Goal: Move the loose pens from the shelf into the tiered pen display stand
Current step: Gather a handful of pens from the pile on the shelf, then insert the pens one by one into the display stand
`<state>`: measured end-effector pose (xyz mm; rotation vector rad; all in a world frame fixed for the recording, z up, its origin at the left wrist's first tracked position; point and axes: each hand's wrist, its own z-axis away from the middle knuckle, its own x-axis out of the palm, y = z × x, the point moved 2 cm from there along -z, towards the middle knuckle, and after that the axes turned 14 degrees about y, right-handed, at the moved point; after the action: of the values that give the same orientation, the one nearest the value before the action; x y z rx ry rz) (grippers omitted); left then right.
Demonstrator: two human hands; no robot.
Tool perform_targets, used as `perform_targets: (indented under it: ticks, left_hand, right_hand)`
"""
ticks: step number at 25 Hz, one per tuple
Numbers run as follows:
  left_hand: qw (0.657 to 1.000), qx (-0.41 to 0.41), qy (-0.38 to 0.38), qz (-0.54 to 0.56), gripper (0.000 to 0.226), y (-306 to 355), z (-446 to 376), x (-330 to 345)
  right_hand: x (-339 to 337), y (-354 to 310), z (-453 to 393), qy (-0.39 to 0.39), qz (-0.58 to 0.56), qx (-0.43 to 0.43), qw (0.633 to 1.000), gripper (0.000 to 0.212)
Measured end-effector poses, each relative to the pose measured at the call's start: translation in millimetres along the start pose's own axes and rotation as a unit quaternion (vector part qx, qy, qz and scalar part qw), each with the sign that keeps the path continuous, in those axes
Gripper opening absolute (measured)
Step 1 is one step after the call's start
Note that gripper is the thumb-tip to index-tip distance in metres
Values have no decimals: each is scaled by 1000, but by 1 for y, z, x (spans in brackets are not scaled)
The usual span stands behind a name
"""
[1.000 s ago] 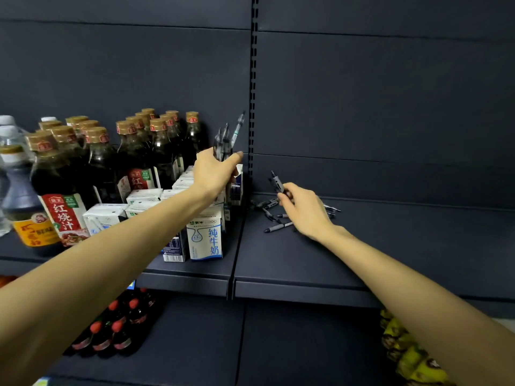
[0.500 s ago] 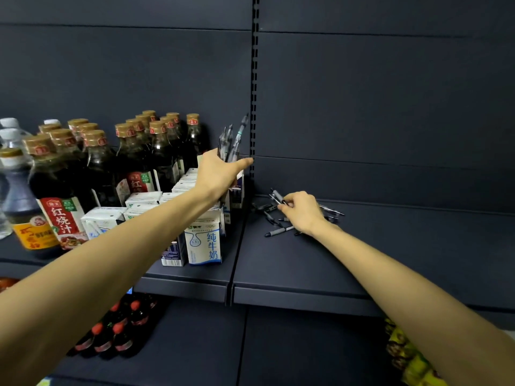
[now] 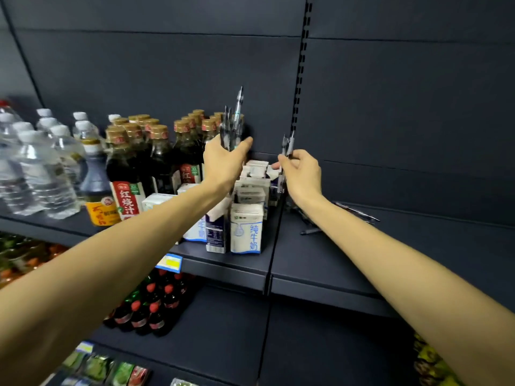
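Left hand (image 3: 223, 162), centre of frame: fingers curled round a bundle of upright pens (image 3: 232, 126), raised above the milk cartons (image 3: 246, 228). Right hand (image 3: 302, 174), just right of centre: pinching two pens (image 3: 288, 143), tips up, beside the shelf upright (image 3: 299, 79). Loose pens (image 3: 354, 211) lying on the dark shelf (image 3: 418, 246), right of centre, partly hidden behind the right forearm. Display stand: cannot tell.

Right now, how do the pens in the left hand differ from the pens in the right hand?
The pens in the left hand form a fuller bunch, standing high above the left hand. The pens in the right hand look like only a couple, showing shorter above the right hand. Both bunches are dark and held upright.
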<state>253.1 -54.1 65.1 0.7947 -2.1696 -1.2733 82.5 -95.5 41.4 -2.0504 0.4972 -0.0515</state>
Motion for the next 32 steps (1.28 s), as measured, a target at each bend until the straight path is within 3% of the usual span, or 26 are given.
perform_targets:
  ticks: [7, 10, 14, 21, 24, 28, 32]
  left_hand:
    - [993, 68, 99, 2, 18, 26, -22, -122]
    - [984, 77, 155, -42, 12, 7, -26, -202]
    - [958, 44, 223, -172, 24, -34, -12, -313]
    - [902, 14, 294, -317, 5, -78, 16, -460]
    - [885, 2, 304, -352, 5, -103, 24, -516]
    - [874, -66, 313, -365, 23, -156, 18, -598]
    - [860, -114, 326, -377, 14, -198, -25, -670]
  right_hand:
    - [84, -91, 67, -27, -131, -48, 990, 18]
    - [134, -126, 120, -85, -165, -71, 980, 19]
    - [203, -138, 201, -199, -157, -83, 964, 18]
    - [308, -133, 329, -319, -113, -108, 935, 16]
    - [348, -129, 380, -379, -104, -138, 909, 14]
    - [416, -123, 434, -435, -72, -150, 885, 23]
    - [504, -134, 465, -487, -69, -151, 857, 30]
